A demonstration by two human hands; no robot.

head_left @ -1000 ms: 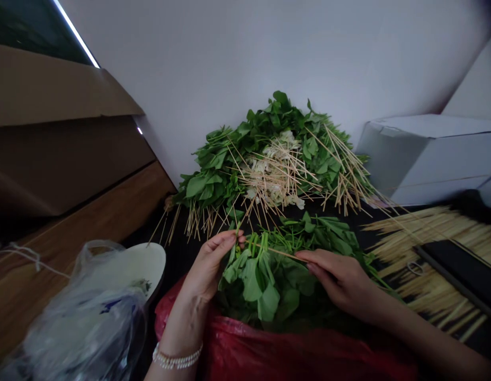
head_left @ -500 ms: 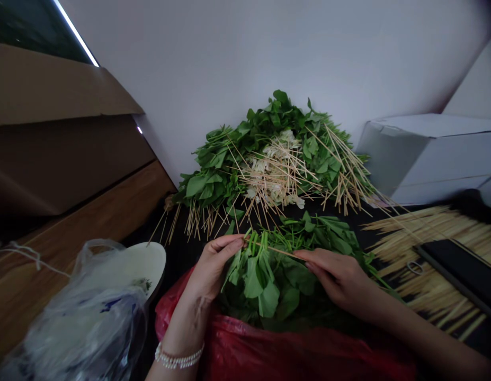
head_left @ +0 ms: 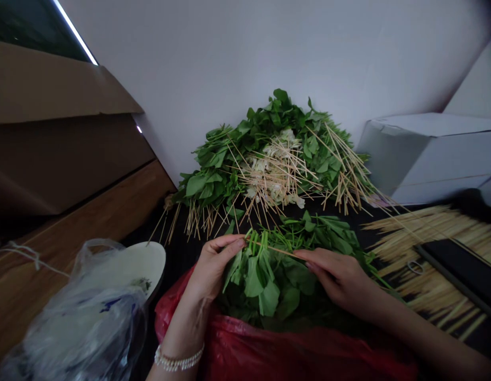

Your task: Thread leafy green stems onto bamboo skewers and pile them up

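Skewer (head_left: 283,251) through leafy stems (head_left: 253,275), both hands (head_left: 211,267) pinched closed on it, either side

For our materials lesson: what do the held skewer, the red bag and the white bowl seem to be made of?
Skewer: probably bamboo or wood, matte, going by its pale tan colour and thin, straight shape.
Red bag: thin plastic film, slightly glossy, with creases and soft highlights.
White bowl: smooth and pale, perhaps ceramic, but plastic or enamel would look similar.
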